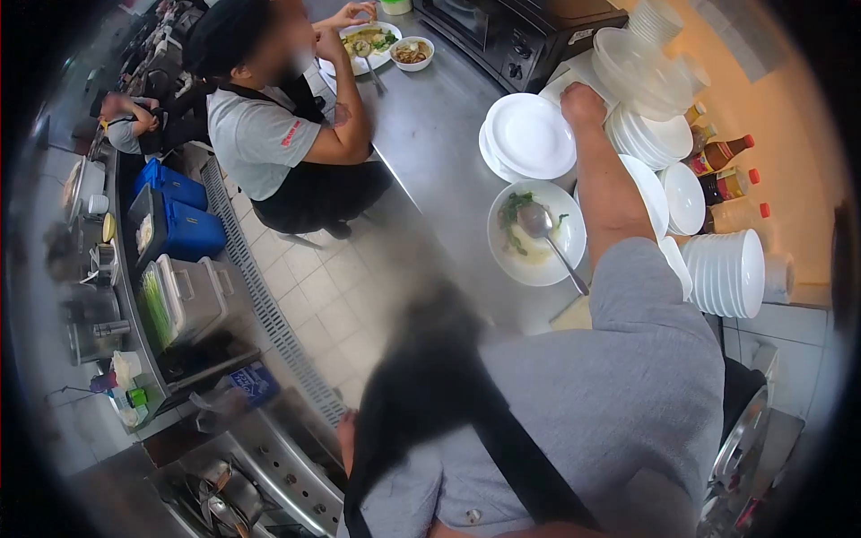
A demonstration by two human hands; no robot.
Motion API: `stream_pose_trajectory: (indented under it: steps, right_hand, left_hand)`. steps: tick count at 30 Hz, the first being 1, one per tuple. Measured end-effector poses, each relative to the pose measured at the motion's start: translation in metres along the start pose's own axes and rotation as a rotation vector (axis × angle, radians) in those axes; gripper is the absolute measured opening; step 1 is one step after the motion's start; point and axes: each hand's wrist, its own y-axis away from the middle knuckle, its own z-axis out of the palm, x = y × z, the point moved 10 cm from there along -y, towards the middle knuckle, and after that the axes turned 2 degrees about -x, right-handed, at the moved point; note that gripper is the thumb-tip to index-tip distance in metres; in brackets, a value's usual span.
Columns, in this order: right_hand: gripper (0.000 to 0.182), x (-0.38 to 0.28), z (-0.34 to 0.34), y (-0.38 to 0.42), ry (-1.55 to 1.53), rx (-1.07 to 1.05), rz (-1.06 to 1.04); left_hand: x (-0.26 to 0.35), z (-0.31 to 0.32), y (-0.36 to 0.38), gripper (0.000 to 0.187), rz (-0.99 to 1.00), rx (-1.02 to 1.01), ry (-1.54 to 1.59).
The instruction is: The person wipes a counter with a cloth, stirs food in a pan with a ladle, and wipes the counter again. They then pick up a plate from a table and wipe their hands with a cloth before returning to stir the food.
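Note:
My right hand [583, 106] reaches over the steel counter with its fingers curled, beside a round white plate [531, 134] and a pale flat item behind it. What the fingers hold, if anything, is hidden. Under my forearm is a white bowl [536, 235] with green leaves, some liquid and a metal spoon [558, 247]. White plates [644, 193] lie partly behind my arm. At the lower left, my left hand [347, 435] hangs beside my dark apron, small and mostly hidden; its fingers cannot be made out.
Stacked bowls [725, 272], clear containers [641, 72] and bottles [722, 154] line the right side. A black oven [511, 36] stands at the back. A co-worker [269, 134] sits at the counter's left edge by a food plate [369, 43] and small bowl [412, 54]. Another person [134, 125] is farther left.

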Motion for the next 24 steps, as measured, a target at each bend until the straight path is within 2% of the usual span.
stream_pose_trajectory:
  steps: [2,4,5,7,11,13,20,22,24]
  right_hand:
    - [0.032,0.001,0.001,0.0,0.006,0.014,0.012]
    - [0.033,0.005,-0.001,-0.002,-0.01,0.048,0.044]
    - [0.033,0.007,0.002,-0.004,-0.009,0.046,0.045]
    - [0.034,0.01,-0.011,-0.006,-0.069,0.228,0.043]
    - [0.031,0.014,-0.007,-0.009,-0.112,0.164,0.105]
    - [0.034,-0.001,0.004,-0.001,0.067,-0.078,0.019]
    - [0.036,0.002,0.003,-0.005,0.016,-0.044,0.042]
    - [0.033,0.008,-0.004,-0.009,-0.106,0.104,0.039]
    - [0.03,0.009,-0.002,-0.006,-0.138,0.166,0.02]
  left_hand:
    - [-0.002,0.001,0.002,0.048,-0.064,-0.001,0.065]
    - [0.043,0.002,-0.007,0.041,0.428,-0.012,-0.029]
    - [0.044,0.004,-0.008,0.041,0.427,-0.014,-0.03]
    - [0.06,0.012,-0.006,0.038,0.546,0.002,-0.287]
    - [0.061,0.016,0.0,0.038,0.565,0.005,-0.369]
    - [0.051,0.016,0.012,0.038,0.576,0.005,-0.424]
    - [0.038,0.018,0.029,0.039,0.615,0.015,-0.587]
    - [0.039,0.023,0.024,0.039,0.62,0.019,-0.627]
    - [0.038,0.028,0.024,0.04,0.626,0.018,-0.669]
